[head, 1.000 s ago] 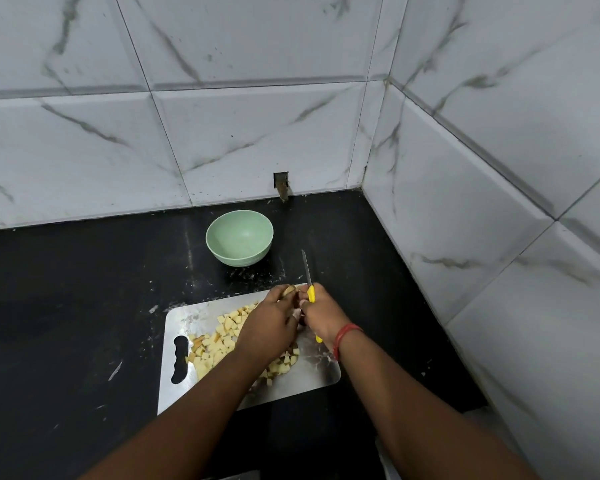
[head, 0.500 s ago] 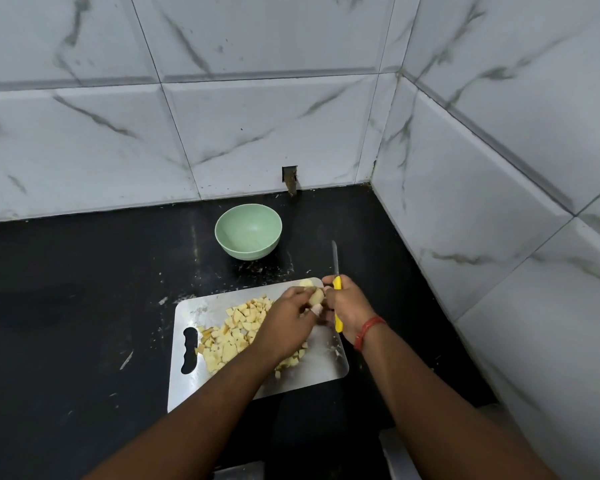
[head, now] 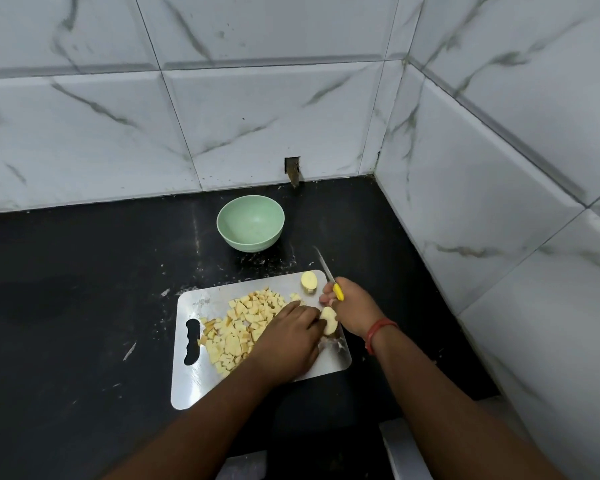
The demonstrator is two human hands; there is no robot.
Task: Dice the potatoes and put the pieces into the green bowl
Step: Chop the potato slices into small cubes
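Lying flat on the matte black desk [head: 66,323], the rectangular brushed-metal cutting board [head: 201,379] with rounded corners and a wavy handle slot is carrying a loose heap of pale yellow diced potato cubes [head: 238,329]. The left hand [head: 288,341] is resting palm-down over the heap, its fingers curling round a smooth peeled potato piece [head: 329,320] near the board's right edge. The right hand [head: 352,308], with a red thread band [head: 378,332] at its wrist, is gripping the yellow plastic handle of a narrow steel-bladed knife [head: 329,278], its fingers wrapping closed around it and the blade pointing away. A second rounded potato piece [head: 309,280] is sitting at the board's far right corner. The smooth round green bowl [head: 250,223] is standing beyond the board, near the glossy white marble-veined wall tiles [head: 257,116].
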